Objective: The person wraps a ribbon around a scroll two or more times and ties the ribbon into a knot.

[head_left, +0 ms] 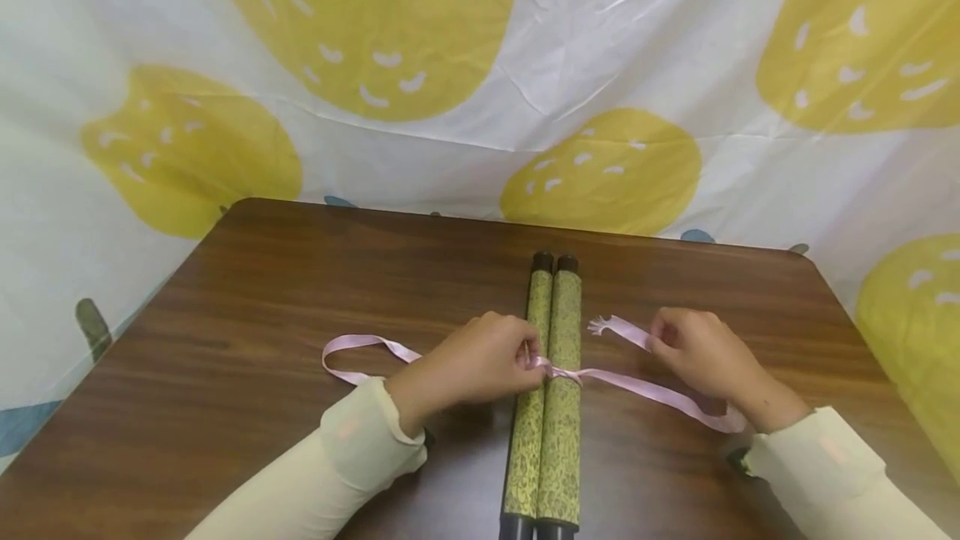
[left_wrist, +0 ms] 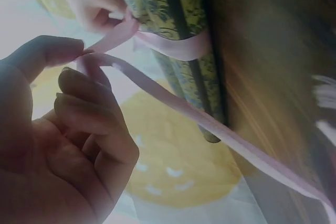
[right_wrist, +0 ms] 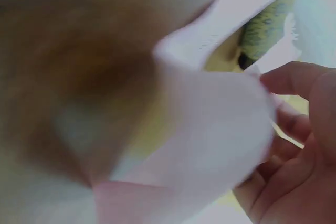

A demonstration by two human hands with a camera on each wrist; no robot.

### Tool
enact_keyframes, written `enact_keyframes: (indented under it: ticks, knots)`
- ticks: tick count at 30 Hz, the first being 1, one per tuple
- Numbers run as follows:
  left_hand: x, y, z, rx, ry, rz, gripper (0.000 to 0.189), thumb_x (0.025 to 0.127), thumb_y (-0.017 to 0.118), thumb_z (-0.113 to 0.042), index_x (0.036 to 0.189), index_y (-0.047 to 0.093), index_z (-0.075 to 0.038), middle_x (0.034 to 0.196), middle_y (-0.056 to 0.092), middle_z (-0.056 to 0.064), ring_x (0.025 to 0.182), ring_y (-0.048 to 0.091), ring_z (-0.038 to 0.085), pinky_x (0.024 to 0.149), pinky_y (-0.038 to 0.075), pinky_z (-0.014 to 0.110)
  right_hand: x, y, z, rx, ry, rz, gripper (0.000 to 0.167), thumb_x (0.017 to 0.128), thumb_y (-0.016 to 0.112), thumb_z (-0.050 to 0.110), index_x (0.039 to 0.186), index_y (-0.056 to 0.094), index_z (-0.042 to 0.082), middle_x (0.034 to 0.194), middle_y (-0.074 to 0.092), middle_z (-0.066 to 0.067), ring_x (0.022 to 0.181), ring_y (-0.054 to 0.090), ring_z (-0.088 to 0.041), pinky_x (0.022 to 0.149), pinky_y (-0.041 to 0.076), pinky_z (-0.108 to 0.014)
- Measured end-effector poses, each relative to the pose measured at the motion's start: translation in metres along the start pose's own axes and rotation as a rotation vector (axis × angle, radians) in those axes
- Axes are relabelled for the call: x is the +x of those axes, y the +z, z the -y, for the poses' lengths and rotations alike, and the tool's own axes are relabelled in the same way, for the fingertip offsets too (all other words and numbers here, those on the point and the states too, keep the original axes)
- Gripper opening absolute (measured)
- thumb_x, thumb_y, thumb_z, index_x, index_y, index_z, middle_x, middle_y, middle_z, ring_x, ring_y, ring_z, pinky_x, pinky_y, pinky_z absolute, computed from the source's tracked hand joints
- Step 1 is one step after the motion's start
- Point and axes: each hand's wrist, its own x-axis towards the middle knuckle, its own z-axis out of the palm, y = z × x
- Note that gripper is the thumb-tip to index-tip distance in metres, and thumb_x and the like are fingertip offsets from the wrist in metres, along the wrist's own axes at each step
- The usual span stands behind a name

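Two rolled scrolls (head_left: 562, 457) in yellow-green patterned cloth, with black end knobs, lie side by side on the table. A pink ribbon (head_left: 645, 388) passes around both and crosses on top. My left hand (head_left: 476, 361) is over the left scroll and pinches the ribbon close to the crossing; in the left wrist view, thumb and forefinger meet on the ribbon (left_wrist: 173, 98), whose tail hangs down. To the right of the scrolls, my right hand (head_left: 701, 352) pinches the ribbon's other tail a little short of its frayed tip. That ribbon (right_wrist: 220, 124) bends broadly in the right wrist view.
The brown wooden table (head_left: 262, 273) reaches back to a white cloth (head_left: 405, 157) printed with large yellow fruit shapes, hanging behind and at both sides. A ribbon loop (head_left: 352, 342) lies on the table left of my left hand.
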Motion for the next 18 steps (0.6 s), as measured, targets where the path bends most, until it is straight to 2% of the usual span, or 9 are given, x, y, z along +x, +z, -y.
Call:
enact_keyframes:
  ticks: [6, 13, 18]
  knots:
    - [0.002, -0.002, -0.005, -0.075, 0.028, 0.01, 0.004, 0.085, 0.073, -0.017, 0.086, 0.071, -0.014, 0.068, 0.06, -0.007, 0.061, 0.054, 0.004, 0.058, 0.046, 0.019, 0.022, 0.001, 0.025, 0.098, -0.05, -0.077, 0.009, 0.091, 0.067, 0.012, 0.083, 0.064, 0.012, 0.074, 0.069, 0.002, 0.063, 0.056, -0.009, 0.059, 0.047, -0.027]
    - [0.001, 0.002, -0.007, -0.143, 0.046, -0.032, 0.003, 0.086, 0.073, -0.016, 0.087, 0.071, -0.014, 0.071, 0.065, -0.008, 0.065, 0.058, 0.002, 0.062, 0.049, 0.018, 0.044, 0.013, 0.055, 0.145, -0.093, -0.085, 0.007, 0.092, 0.066, 0.014, 0.086, 0.065, 0.013, 0.068, 0.063, 0.004, 0.059, 0.052, -0.008, 0.056, 0.044, -0.025]
    - [0.001, 0.008, -0.011, -0.191, 0.073, -0.012, 0.003, 0.086, 0.074, -0.014, 0.088, 0.072, -0.013, 0.074, 0.067, -0.008, 0.068, 0.058, -0.001, 0.066, 0.049, 0.016, 0.051, 0.021, 0.065, 0.165, -0.092, -0.045, 0.006, 0.093, 0.066, 0.016, 0.088, 0.066, 0.012, 0.062, 0.056, 0.005, 0.055, 0.047, -0.008, 0.052, 0.04, -0.025]
